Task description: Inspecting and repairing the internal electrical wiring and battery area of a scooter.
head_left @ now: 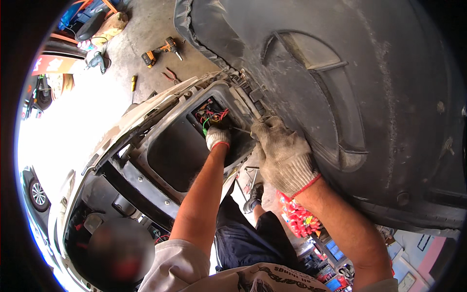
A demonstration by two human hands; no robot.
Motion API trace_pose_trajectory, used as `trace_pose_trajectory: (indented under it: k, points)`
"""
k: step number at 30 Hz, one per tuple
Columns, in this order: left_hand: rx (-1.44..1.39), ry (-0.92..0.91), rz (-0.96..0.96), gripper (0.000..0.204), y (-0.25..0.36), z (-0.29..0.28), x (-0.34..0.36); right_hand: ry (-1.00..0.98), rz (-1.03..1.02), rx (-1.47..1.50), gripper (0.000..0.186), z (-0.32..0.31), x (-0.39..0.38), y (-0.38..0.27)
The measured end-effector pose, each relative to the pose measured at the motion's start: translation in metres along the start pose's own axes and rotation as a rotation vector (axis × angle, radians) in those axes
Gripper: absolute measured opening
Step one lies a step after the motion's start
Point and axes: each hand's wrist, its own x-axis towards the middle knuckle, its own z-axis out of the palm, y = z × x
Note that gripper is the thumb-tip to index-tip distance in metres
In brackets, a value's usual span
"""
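A dark recessed compartment (170,151) lies in a vehicle body below my hands. Red, green and black wires (214,115) crowd a rectangular opening at its far end. My left hand (217,138), in a pale knit glove, reaches to the near edge of that opening with fingers curled. Beside it is a green wire or clip (205,130); its grip is hidden. To the right, my right hand (283,155), in a soiled knit glove, is closed around a tool whose thin metal shaft (242,130) points left toward the wires. The tool's handle is covered by the glove.
A large raised black panel (389,112) borders the right side. Across the floor lie a cordless drill (163,51), red-handled pliers (171,76) and a yellow-handled screwdriver (134,83). Red packages (301,219) sit below my right forearm.
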Motion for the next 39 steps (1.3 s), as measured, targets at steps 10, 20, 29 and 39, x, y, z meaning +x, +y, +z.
trace_pose_trajectory:
  k: [10, 20, 29, 39]
  points:
    - [0.097, -0.068, 0.026, 0.043, 0.002, 0.007, 0.01, 0.051, -0.038, -0.047, 0.035, 0.007, -0.003, 0.004]
    - [-0.018, 0.025, 0.053, 0.042, 0.005, 0.007, 0.005, 0.052, 0.024, -0.038, 0.029, 0.002, -0.003, 0.002]
    - [-0.02, 0.145, 0.057, 0.034, -0.037, 0.026, 0.031, -0.003, 0.009, 0.017, 0.027, -0.003, 0.003, -0.011]
    - [-0.054, 0.112, 0.007, 0.037, -0.005, 0.008, 0.004, 0.053, -0.013, -0.023, 0.029, -0.002, -0.001, -0.003]
